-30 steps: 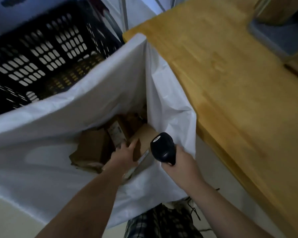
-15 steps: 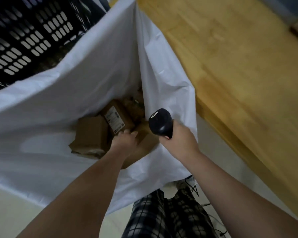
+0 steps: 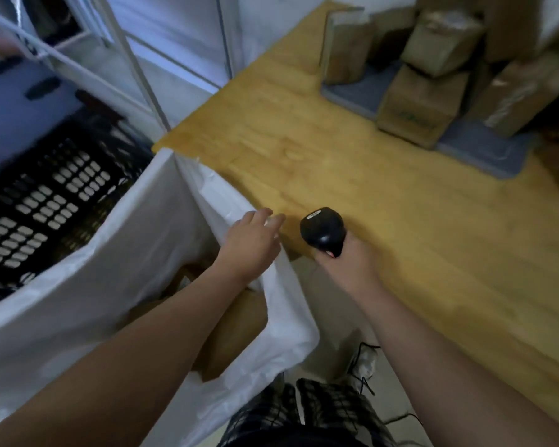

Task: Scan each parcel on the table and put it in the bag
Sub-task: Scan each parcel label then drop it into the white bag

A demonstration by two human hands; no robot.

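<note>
Fig.: reach for the next parcel. The L hand (image 3: 252, 243) is above the rim of the white bag (image 3: 149, 240), by the near edge of the surface (image 3: 336, 169) toward its left corner. Its fingers are loose, apart and hold nothing; whether they touch the rim can't be told (blur). The R hand (image 3: 347, 264) is clamped round the grip of the black scanner (image 3: 322, 232), whose head sits just over that same near edge. The bagged parcels (image 3: 239, 321) lie low inside the bag, partly hidden by the L forearm. The stacked parcels (image 3: 423, 101) sit on a grey mat (image 3: 484, 150) at the far right corner of the surface, well apart from both hands; their labels aren't legible at this res. A black crate (image 3: 46, 204) stands beyond the bag. Judged step: fetch one parcel from the stack, scan it, bag it. To do it well, send the free L hand across to the stack and take a top or outer box, since the pile looks loosely heaped and pulling a lower one would prob. topple it. Turn the label face up toward the scanner, not the scanner round the box. Bring parcel & scanner together over the bare middle of the surface, aim square at the barcode, and wait for a read before moving on. Then lower the box into the bag, not toss it: the rim looks slack and may fold shut.
</note>
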